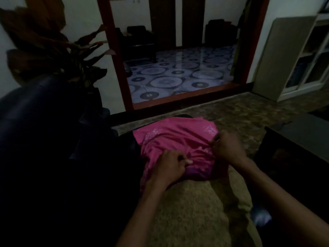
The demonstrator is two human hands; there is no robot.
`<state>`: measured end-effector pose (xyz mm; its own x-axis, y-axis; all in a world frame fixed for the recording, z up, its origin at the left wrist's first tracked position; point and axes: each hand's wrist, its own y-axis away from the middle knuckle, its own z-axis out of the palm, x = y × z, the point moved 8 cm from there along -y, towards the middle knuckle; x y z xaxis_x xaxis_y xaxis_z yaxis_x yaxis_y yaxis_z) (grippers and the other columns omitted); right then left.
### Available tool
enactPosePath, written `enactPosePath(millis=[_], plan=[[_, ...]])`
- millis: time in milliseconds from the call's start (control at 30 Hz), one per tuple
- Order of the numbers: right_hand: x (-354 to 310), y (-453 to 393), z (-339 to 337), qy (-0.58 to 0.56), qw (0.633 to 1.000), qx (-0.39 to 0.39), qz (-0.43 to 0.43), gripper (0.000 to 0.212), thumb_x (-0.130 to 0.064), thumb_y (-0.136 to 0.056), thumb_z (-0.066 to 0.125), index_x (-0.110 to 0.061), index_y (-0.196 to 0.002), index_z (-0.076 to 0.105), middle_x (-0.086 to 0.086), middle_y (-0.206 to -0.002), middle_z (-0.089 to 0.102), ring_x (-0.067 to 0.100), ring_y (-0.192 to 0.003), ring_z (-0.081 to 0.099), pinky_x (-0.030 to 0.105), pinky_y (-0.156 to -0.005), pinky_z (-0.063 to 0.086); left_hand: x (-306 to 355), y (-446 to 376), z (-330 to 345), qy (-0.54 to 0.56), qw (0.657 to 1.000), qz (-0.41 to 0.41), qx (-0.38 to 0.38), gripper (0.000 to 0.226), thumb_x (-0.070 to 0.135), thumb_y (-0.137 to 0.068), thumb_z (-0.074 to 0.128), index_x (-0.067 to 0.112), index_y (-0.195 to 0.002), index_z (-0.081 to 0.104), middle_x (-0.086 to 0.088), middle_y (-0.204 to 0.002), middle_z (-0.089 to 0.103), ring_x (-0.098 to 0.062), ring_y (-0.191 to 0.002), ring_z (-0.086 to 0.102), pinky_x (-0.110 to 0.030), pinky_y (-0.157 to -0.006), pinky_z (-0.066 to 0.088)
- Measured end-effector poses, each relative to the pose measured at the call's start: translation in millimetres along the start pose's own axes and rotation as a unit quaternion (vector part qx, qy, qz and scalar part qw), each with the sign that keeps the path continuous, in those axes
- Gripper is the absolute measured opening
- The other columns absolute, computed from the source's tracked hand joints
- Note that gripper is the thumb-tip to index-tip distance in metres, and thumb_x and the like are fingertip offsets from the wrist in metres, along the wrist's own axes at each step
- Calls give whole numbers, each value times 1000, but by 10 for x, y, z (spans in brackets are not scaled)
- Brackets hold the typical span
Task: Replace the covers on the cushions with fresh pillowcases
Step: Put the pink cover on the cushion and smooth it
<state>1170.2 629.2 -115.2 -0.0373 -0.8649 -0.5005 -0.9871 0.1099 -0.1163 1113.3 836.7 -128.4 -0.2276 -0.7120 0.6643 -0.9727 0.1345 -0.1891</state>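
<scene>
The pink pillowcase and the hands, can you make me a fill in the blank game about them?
1. The pillowcase being pulled is ____ in colour.
2. The left hand and the right hand ____ the pillowcase fabric.
3. Behind the dark sofa stands a leafy ____.
4. Through the doorway, the floor is patterned with ____.

Missing words: pink; grip; plant; circles

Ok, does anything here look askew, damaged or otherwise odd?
Nothing looks damaged. The pink pillowcase is bunched and wrinkled where the left hand and right hand grip it, which fits the job. The scene is dim, so fine detail is unclear.
</scene>
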Motion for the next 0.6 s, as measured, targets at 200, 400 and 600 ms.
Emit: enactPosePath(millis=[200, 400, 600], plan=[[167, 176, 107, -62, 998, -4, 17, 22, -34, -84, 79, -18, -97, 72, 9, -90, 74, 25, -85, 69, 30, -74, 50, 384, 23, -123, -48, 998, 34, -38, 51, 42, -94, 65, 20, -51, 47, -4, -60, 59, -20, -59, 54, -31, -55, 27], [91, 376, -135, -52, 998, -30, -37, 9, -23, -83, 78, -16, -87, 75, -1, -78, 70, 15, -73, 66, 23, -61, 44, 342, -66, -187, -28, 997, 39, -59, 51, 43, -99, 56, 10, -60, 51, 0, -54, 51, -11, -52, 44, -31, -56, 34], [-16, 600, 35, -29, 991, -99, -88, 19, -36, -89, 71, -21, -99, 74, -3, -91, 72, 12, -80, 64, 22, -68, 41, 354, -465, -16, -41, 998, 36, 11, 32, 36, -84, 76, 23, -113, 72, 3, -124, 69, -17, -116, 61, -36, -103, 48]])
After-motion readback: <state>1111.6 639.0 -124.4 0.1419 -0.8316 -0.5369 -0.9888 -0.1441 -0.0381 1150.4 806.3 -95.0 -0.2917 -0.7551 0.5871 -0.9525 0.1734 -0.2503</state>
